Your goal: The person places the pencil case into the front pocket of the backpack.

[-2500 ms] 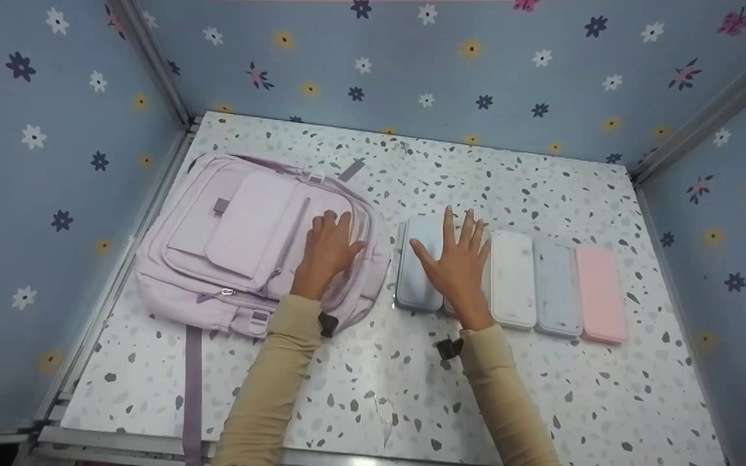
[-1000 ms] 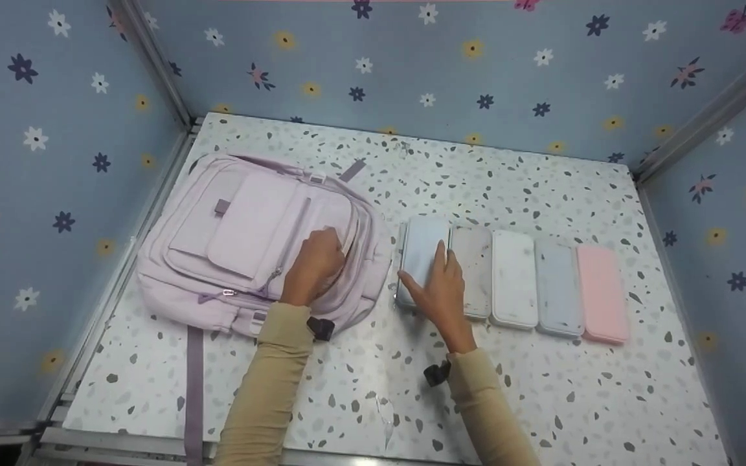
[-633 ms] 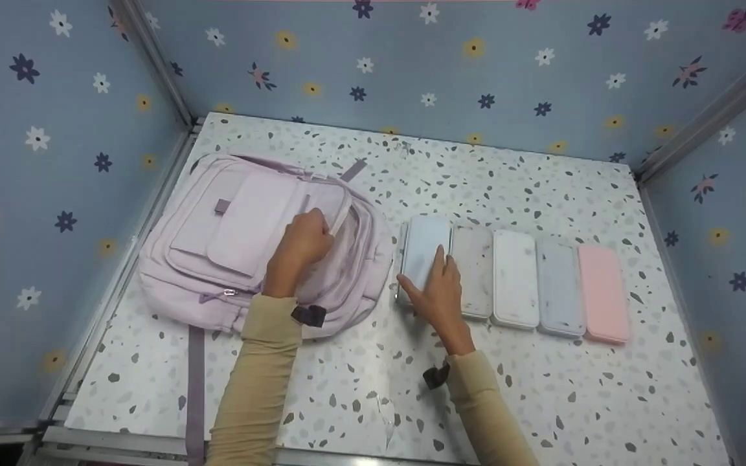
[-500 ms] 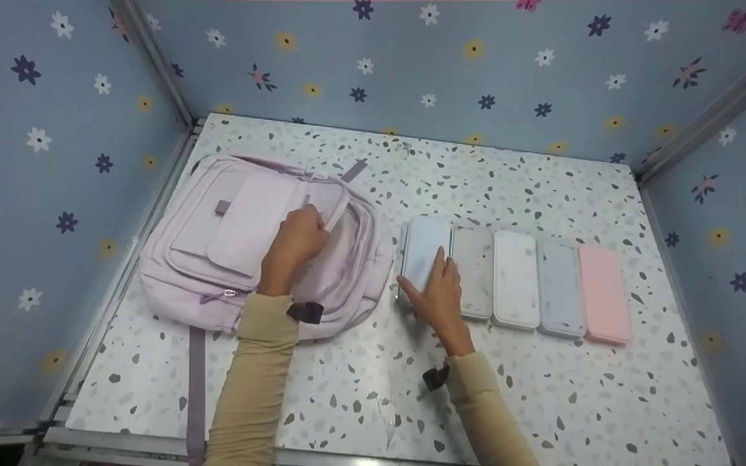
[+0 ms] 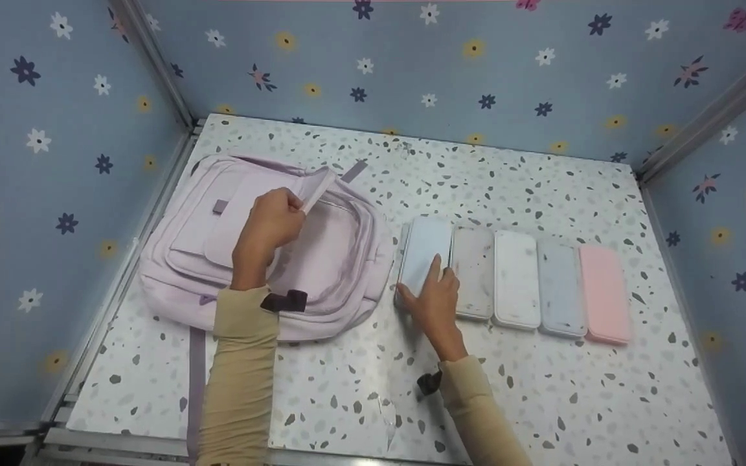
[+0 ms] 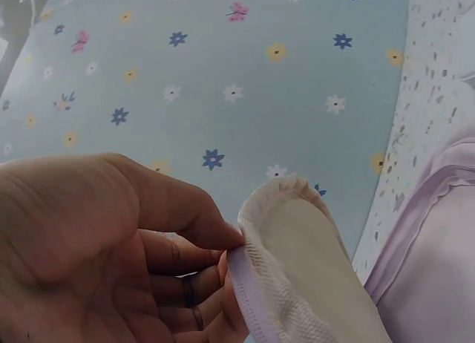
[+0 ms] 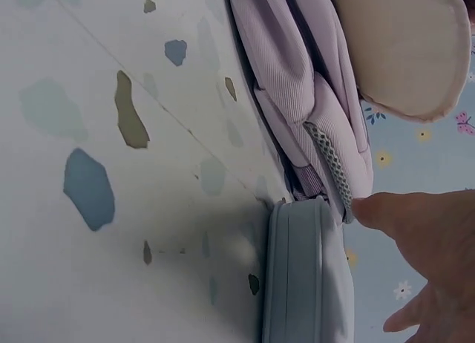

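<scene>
My left hand (image 5: 272, 220) pinches the top edge of the lilac backpack's (image 5: 169, 278) front panel between thumb and fingers. In the left wrist view the panel (image 6: 304, 246) shows its cream lining and stands raised. Behind it the compartment (image 5: 324, 249) gapes, its pink interior showing. Over the near end of a light blue case (image 5: 430, 243), which has rounded corners, my right hand (image 5: 436, 307) hovers with thumb and fingers parted. In the right wrist view the thumb (image 7: 378, 209) is above the case's edge (image 7: 297, 276).
Right of the light blue case lie similar flat cases in a row: greyish beige (image 5: 473, 272), white (image 5: 517, 278), grey-blue (image 5: 561, 288) and pink (image 5: 604, 294). A purple strap (image 5: 196, 382) hangs toward the table's front edge. Flowered panels (image 5: 412, 71) wall in the speckled table (image 5: 502, 184).
My left hand has gone from lying loose on the backpack to gripping the panel edge and pulling it left, opening the compartment. My right hand has drawn back to the light blue case's near end.
</scene>
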The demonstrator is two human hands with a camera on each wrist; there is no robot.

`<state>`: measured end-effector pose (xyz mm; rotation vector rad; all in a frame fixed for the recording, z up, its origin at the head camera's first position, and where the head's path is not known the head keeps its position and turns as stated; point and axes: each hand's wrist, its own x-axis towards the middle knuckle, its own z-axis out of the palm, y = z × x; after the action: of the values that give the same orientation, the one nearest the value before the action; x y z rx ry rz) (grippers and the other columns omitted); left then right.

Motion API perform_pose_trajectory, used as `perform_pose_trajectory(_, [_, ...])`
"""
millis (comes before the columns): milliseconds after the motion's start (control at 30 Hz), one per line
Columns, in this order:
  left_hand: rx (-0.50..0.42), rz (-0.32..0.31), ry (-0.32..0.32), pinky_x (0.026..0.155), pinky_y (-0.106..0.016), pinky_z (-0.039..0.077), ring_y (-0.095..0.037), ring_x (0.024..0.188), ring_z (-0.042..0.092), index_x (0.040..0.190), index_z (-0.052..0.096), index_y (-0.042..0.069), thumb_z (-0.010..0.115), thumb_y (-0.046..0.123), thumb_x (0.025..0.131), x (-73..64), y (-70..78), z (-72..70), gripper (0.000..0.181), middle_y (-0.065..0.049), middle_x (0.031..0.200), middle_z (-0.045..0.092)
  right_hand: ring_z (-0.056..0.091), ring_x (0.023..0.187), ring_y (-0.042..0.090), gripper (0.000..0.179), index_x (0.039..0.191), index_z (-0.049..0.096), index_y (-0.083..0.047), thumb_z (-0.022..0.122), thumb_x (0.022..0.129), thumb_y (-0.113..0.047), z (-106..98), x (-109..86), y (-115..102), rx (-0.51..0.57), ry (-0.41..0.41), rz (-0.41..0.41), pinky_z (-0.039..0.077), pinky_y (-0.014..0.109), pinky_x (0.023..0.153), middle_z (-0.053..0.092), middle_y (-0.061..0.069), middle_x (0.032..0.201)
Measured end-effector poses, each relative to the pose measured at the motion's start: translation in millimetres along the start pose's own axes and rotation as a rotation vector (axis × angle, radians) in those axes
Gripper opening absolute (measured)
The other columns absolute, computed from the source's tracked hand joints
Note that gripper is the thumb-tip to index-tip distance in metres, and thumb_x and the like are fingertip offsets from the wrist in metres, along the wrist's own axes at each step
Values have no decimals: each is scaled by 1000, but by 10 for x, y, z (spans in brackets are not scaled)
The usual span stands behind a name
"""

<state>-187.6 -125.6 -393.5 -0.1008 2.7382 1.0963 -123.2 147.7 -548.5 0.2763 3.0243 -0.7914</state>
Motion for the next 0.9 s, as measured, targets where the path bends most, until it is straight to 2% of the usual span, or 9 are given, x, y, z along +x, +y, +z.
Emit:
perform_pose_trajectory(200, [-8,-7,15,85,-42,46,-29,96,55,114,58,-3,45,12,91,-29,-11,-117,30,-17,106,60,37,124,51,101,150,23,0,70,78,-54,59,-59,-67,-117,-5,-5,40,54,97,29,41,137])
perform_pose_trajectory(400, [-12,-5,30,89,-44,45,-30,99,54,114,58,-4,45,11,91,-39,-15,-140,30,-18,109,59,44,114,47,97,147,29,2,67,80,-57,101,-76,-107,-186,-17,18,45,52,87,33,40,132])
perform_pose_trajectory(533, [-24,-11,28,87,-44,46,-29,98,55,114,57,-4,45,12,91,-43,-10,-139,30,-18,108,59,45,115,48,95,146,30,1,66,80,-58,101,-95,-137,-208,-33,45,45,52,89,34,40,132])
perform_pose_trajectory(700, [-25,-31,33,88,-44,46,-30,98,55,115,57,-3,45,11,91,-50,-10,-162,31,-18,108,59,41,120,54,97,147,29,1,68,79,-57,130,-123,-180,-188,-47,51,45,55,91,28,44,137])
perform_pose_trajectory(900, [-29,-43,29,89,-43,45,-30,100,54,115,58,-2,46,12,91,-56,-24,-175,31,-18,109,59,37,126,53,97,150,23,-3,69,81,-53,148,-143,-184,-143,-87,103,46,55,91,20,41,144])
